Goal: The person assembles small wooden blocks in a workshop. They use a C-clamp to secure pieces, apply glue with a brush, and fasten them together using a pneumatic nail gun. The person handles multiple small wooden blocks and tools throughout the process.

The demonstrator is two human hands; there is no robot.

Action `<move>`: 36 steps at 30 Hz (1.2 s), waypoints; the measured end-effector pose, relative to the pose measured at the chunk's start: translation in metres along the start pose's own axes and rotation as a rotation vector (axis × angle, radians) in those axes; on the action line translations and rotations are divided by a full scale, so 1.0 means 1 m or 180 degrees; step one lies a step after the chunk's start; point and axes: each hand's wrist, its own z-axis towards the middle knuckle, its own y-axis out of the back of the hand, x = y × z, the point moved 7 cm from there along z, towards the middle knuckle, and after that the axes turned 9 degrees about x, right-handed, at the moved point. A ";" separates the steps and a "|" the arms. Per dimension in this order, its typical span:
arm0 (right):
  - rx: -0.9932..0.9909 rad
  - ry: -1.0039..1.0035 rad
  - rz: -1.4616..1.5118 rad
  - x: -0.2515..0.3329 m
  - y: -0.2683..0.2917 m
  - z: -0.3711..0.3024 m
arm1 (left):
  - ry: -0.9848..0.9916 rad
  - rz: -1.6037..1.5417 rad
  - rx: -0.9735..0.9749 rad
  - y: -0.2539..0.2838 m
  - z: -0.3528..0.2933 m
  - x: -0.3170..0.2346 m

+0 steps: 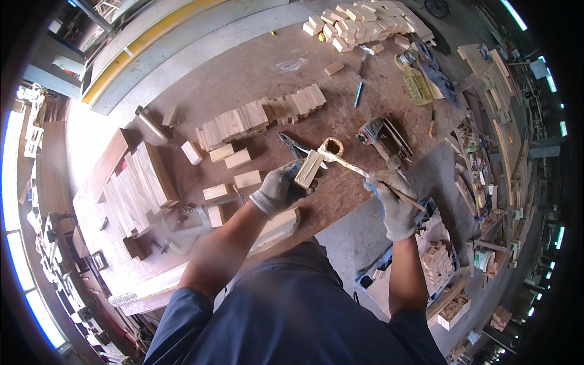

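While the left hand [281, 187] clasps a wooden block [309, 169], the right hand [394, 198] grips a thin stick [350, 165] slanting up-left. Its far end lies by the block's upper end.

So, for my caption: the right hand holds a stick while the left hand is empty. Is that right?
No: the left hand isn't empty; it holds a wooden block, as the head view shows. The right hand holds a stick.

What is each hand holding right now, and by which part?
The left hand holds a wooden block by its near end; the right hand grips a thin stick partway along its length.
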 end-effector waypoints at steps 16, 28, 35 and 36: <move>0.0782 -0.0025 0.0243 0.018 -0.017 -0.009 | -0.0057 0.0211 0.0054 0.005 0.000 -0.004; -0.0479 -0.0485 0.0042 -0.050 0.007 0.042 | -0.0213 0.1102 0.0093 0.017 -0.003 -0.008; -0.0037 -0.0006 -0.1655 -0.093 -0.031 0.100 | -0.0228 0.1683 -0.0249 0.038 -0.003 -0.005; 0.0123 -0.0103 -0.1779 -0.102 -0.035 0.102 | -0.0154 0.0775 -0.0217 0.037 -0.003 0.000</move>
